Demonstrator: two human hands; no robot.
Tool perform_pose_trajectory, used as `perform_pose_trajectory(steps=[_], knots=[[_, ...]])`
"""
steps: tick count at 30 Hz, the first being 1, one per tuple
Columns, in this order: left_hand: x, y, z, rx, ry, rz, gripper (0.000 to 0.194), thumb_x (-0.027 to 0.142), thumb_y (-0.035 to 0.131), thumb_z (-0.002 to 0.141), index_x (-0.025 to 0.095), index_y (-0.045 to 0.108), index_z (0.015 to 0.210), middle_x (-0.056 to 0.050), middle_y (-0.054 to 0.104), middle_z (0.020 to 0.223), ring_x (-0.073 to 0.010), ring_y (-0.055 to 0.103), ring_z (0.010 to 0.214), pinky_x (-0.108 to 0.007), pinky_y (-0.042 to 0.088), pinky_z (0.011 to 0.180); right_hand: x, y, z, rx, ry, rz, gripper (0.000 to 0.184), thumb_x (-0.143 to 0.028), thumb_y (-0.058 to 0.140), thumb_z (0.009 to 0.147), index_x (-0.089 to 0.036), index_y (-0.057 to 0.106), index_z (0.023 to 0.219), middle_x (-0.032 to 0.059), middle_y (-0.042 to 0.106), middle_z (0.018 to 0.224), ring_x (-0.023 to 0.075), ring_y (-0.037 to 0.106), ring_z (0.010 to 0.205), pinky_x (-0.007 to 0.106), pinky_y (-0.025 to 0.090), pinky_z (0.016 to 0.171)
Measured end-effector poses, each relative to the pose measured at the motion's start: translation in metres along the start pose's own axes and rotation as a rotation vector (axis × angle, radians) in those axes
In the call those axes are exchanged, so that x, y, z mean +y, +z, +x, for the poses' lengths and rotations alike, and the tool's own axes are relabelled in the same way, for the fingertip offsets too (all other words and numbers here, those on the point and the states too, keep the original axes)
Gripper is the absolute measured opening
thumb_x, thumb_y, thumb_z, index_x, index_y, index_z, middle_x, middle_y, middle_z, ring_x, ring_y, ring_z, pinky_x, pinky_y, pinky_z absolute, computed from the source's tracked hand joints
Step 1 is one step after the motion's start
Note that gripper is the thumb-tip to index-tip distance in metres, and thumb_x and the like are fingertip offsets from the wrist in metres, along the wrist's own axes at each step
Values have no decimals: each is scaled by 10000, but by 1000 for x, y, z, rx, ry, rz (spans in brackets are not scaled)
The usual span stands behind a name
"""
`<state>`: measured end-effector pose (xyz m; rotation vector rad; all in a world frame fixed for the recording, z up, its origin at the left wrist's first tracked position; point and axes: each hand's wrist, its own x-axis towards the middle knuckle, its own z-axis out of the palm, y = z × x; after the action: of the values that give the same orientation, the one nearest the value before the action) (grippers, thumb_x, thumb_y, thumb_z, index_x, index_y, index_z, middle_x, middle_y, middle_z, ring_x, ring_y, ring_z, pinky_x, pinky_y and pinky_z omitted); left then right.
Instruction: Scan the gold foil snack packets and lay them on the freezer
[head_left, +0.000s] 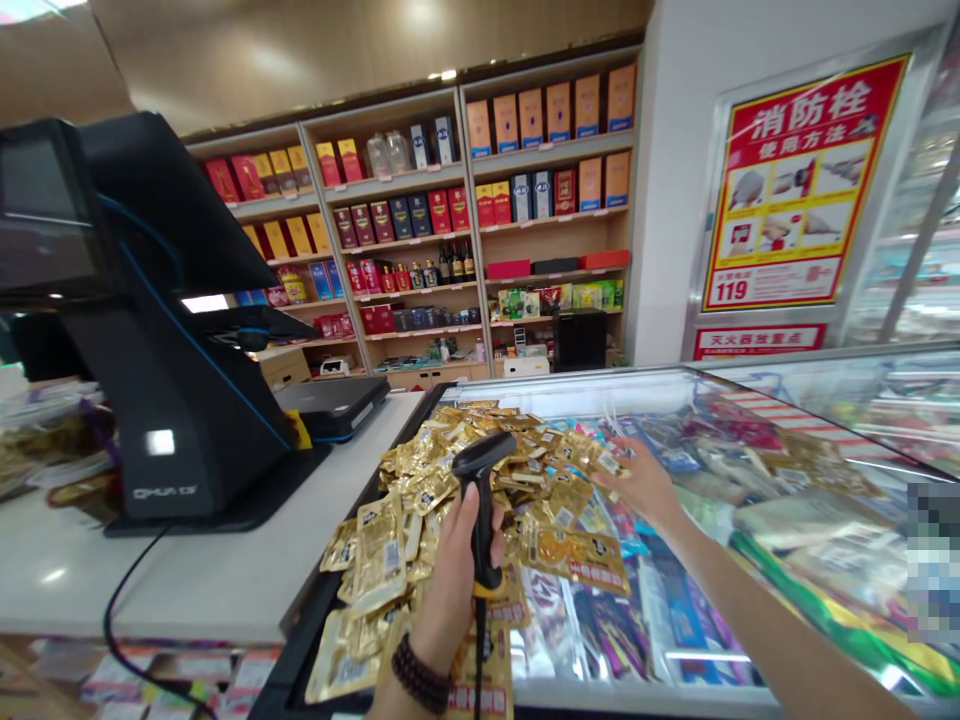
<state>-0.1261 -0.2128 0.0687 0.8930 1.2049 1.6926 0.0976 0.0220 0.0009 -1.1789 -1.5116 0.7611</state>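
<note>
My left hand [454, 570], with a dark bead bracelet on the wrist, is closed around the handle of a black barcode scanner [484, 460]. The scanner's head is above a pile of shiny gold snack packets [439, 455], and its cable hangs down past my wrist. At the right side of the pile, my right hand [637, 480] pinches the edge of a gold packet [600, 455] that has a white barcode label. A larger gold packet [577, 555] with red print lies between my two hands. The packets rest on the glass top of a freezer [555, 640].
A black point-of-sale terminal [202, 380] stands on the white counter [322, 520] at left, with a flat black device [337, 400] beside it. Bagged goods [825, 540] show through the freezer glass. Shelves of boxed bottles [405, 215] line the back wall, beside a red poster [806, 190].
</note>
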Motion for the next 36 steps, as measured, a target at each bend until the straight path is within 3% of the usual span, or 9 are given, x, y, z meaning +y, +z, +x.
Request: perform_pose_trajectory(steps=[4,9,14,18,25,31,36], knots=[[-1,3,-1,-14,22,-17,833,1008,840,678,215,620,808,43,560,614,-86,432,501,-214,330,485,-21,12,-2,8,182,320,419,-519,919,617,-258,750,899,47,832,814,334,825,839,422,658,738],[3,7,-5,-95,46,-34,813,984,849,711,216,621,850,35,594,678,-70,404,472,-229,320,462,-45,31,-1,-112,316,690,144,-279,848,769,-291,729,851,25,869,908,276,856,1001,407,737,903],[3,8,-9,-160,61,-11,790,972,833,753,223,647,924,58,550,622,-93,420,474,-234,319,466,-57,41,-8,-173,380,950,269,-103,822,859,-302,736,1017,20,881,995,264,879,1032,463,767,982],[-2,7,-11,-181,56,27,764,966,813,788,231,645,910,63,539,584,-102,432,475,-240,339,480,-62,38,-16,-146,427,1115,320,-53,762,902,-299,695,1095,10,881,1034,244,884,1018,484,752,1037],[-3,6,-11,-166,28,42,756,973,802,785,241,626,847,69,495,524,-110,411,468,-238,359,463,-68,32,-26,-163,433,1192,310,-66,725,954,-302,680,1148,2,874,1077,230,881,1028,527,725,1092],[-1,3,-12,-154,14,25,789,949,855,758,224,666,1009,44,618,674,-101,453,495,-241,381,481,-63,32,-23,-165,432,1171,367,-84,803,932,-318,666,1178,-17,863,1068,239,885,1043,523,731,1070],[-4,2,-10,-153,16,42,751,947,828,792,235,635,932,54,561,595,-120,466,508,-238,384,479,-59,31,-20,-164,445,1160,333,-102,788,943,-314,657,1164,10,866,1111,272,885,1078,554,750,1029]])
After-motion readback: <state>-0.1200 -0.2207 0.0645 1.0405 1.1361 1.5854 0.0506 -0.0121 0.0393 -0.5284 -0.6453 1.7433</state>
